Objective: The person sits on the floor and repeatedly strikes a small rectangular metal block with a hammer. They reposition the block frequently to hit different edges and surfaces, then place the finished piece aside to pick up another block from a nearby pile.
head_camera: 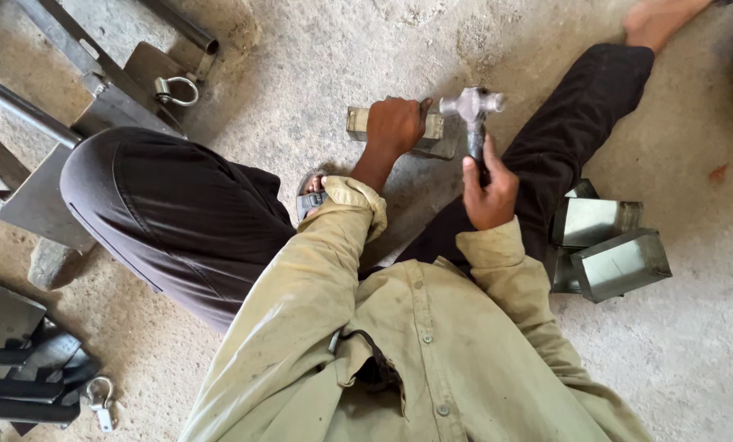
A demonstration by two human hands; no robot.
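Note:
I sit on a concrete floor in a pale khaki shirt and dark trousers. My left hand (395,124) presses down on a small rectangular sheet-metal box (437,135) that lies on the floor in front of me. My right hand (489,190) grips the dark handle of a ball-peen hammer (473,105), whose grey steel head hovers just above the right end of that box. Most of the box is hidden under my left hand.
Several finished sheet-metal boxes (616,250) lie by my right leg. A steel frame with a shackle (176,90) stands at the upper left. Dark metal pieces and a padlock (100,403) lie at the lower left. My bare foot (657,18) reaches the top right.

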